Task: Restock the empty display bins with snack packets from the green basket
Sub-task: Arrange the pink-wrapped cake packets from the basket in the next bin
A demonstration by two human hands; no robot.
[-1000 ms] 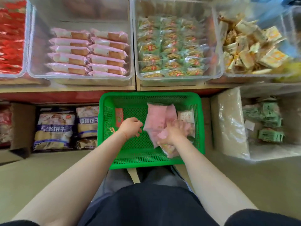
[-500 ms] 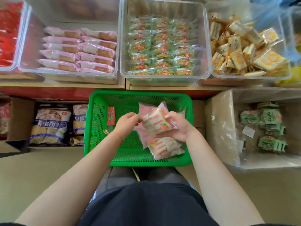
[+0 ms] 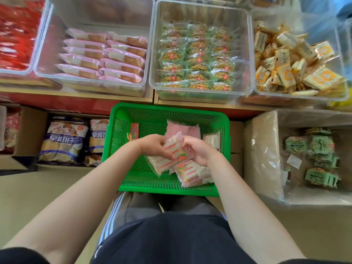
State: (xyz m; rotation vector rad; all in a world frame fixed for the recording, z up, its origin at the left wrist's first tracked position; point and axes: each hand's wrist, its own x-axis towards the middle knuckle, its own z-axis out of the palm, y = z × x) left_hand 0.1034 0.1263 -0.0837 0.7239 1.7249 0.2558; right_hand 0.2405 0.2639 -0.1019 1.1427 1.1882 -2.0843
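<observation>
Two hands meet over the green basket (image 3: 122,149). Your left hand (image 3: 155,146) and your right hand (image 3: 198,152) both hold one pink snack packet (image 3: 174,149). The fingers of each hand curl round its ends, so the packet sits between your hands, just above the basket floor. It has white cake with pink stripes and a little strawberry picture.

More pink packets lie in the basket. One (image 3: 192,173) rests near the front edge, under your right wrist. Another (image 3: 158,165) lies under the packet you hold. A few plain pink ones (image 3: 181,128) lean near the back. A small red packet (image 3: 134,131) lies flat by the left wall.

Above the basket, clear bins stand side by side on a shelf. The pink bin (image 3: 95,21) holds two neat rows of long pink packets, with bare room at the back. The green bin (image 3: 200,18) holds rows of round cookies. The yellow bin (image 3: 297,93) holds a loose pile. The red bin (image 3: 36,44) is at the far left.

A box of blue biscuit bags (image 3: 63,141) sits left of the basket. A box with green packets (image 3: 320,159) sits on the right.
</observation>
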